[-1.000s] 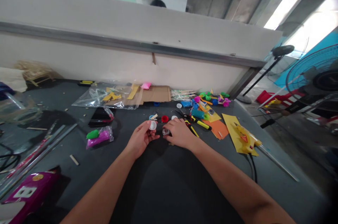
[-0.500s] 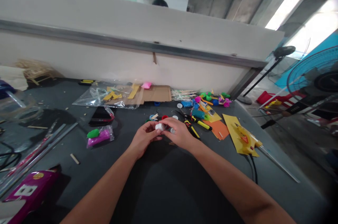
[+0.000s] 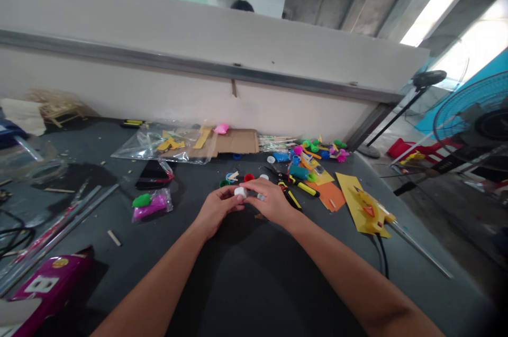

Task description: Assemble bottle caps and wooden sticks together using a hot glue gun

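Through the head camera I see the left hand (image 3: 216,207) closed, thumb and fingers pinching a white cap (image 3: 240,193) at the middle of the table (image 3: 254,284). The right hand (image 3: 272,200) meets it with bent fingertips; I cannot tell how firmly they grip. A pale round piece (image 3: 261,196) shows beside the right fingers, partly hidden. Just beyond lie a green cap (image 3: 224,183) and a red cap (image 3: 248,178). To the right I note pliers (image 3: 291,197), then a yellow glue gun (image 3: 373,212) on yellow paper (image 3: 344,188).
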Available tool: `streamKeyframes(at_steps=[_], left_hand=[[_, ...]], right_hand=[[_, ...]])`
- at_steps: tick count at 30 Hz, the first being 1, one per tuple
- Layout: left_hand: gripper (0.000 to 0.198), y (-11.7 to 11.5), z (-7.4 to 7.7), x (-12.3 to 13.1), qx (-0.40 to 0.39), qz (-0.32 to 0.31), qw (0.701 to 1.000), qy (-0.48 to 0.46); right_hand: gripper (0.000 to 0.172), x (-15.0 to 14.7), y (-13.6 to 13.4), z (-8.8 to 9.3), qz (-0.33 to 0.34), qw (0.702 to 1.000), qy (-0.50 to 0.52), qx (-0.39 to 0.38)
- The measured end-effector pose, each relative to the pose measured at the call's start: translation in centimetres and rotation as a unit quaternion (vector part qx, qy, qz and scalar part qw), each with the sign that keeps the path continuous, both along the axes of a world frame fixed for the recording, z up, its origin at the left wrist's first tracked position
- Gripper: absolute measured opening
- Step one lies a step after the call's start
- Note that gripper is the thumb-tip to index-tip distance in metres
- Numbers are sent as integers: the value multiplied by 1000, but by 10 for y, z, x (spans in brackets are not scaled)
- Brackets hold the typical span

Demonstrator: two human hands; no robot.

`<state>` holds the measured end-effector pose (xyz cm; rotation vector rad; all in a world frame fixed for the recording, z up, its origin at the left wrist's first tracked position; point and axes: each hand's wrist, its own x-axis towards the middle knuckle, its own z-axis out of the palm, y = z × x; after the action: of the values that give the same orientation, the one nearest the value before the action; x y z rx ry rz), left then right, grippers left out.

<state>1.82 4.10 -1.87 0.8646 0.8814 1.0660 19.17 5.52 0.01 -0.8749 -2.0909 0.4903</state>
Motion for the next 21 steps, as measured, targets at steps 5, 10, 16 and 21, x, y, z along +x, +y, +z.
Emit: streamKeyframes(at_steps=[5,10,16,21], left_hand=[[32,0,-1,0,4,-6,1000,3],[31,0,-2,-1,7,-9,1000,3],[30,-1,-1,-2,-3,-7,1000,-8],[31,-2,2,-3,-15,-25,999,-19]], right_hand=[[31,0,0,0,-3,1000,2,-2],[30,-2,-1,-2,-8,1000,10,4],[29,-6,-7,-2,-17,1000,15,15],[28,-4,-9,3,1,1000,21,12]])
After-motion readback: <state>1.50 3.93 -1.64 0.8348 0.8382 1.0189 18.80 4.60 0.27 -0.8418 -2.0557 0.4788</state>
